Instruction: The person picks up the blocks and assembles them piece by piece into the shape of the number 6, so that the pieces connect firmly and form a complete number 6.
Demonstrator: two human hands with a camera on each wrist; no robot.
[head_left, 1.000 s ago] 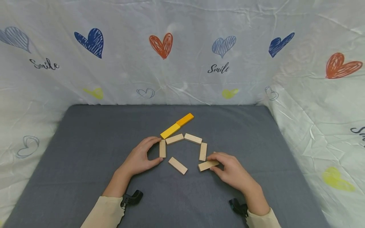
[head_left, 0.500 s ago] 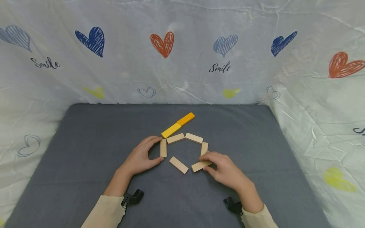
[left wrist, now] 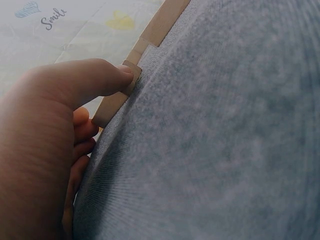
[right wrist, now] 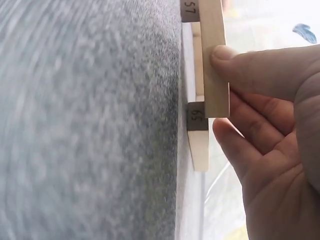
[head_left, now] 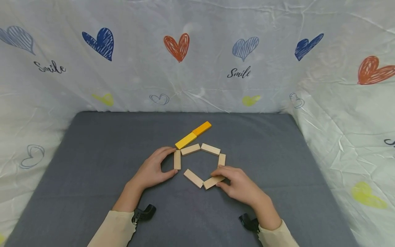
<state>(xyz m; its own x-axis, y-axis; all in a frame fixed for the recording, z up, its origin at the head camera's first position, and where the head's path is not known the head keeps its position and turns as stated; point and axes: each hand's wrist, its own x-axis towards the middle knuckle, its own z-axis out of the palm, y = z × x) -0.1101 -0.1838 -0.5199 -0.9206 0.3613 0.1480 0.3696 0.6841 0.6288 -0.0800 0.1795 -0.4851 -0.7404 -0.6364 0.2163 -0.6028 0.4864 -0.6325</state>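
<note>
In the head view, several plain wooden blocks form a ring on the dark grey cloth. My right hand [head_left: 240,183] pinches one wooden block [head_left: 213,181] at the ring's near right between thumb and fingers. In the right wrist view, this held block [right wrist: 215,85] sits at the level of the tops of the blocks marked 57 [right wrist: 190,10] and 65 [right wrist: 197,116], overlapping their ends. My left hand [head_left: 154,169] holds the upright-running left block [head_left: 177,160] by its two ends, thumb at the near end, finger at the far end.
Two yellow-orange blocks [head_left: 186,140] lie end to end behind the ring, slanting away to the right. Another plain block [head_left: 193,178] forms the near left side. A white cloth with printed hearts [head_left: 197,79] hangs behind and beside the table [head_left: 123,133].
My right hand has carried its block leftward and slightly nearer, bringing its end to the near left block's end. My left hand stays on its block.
</note>
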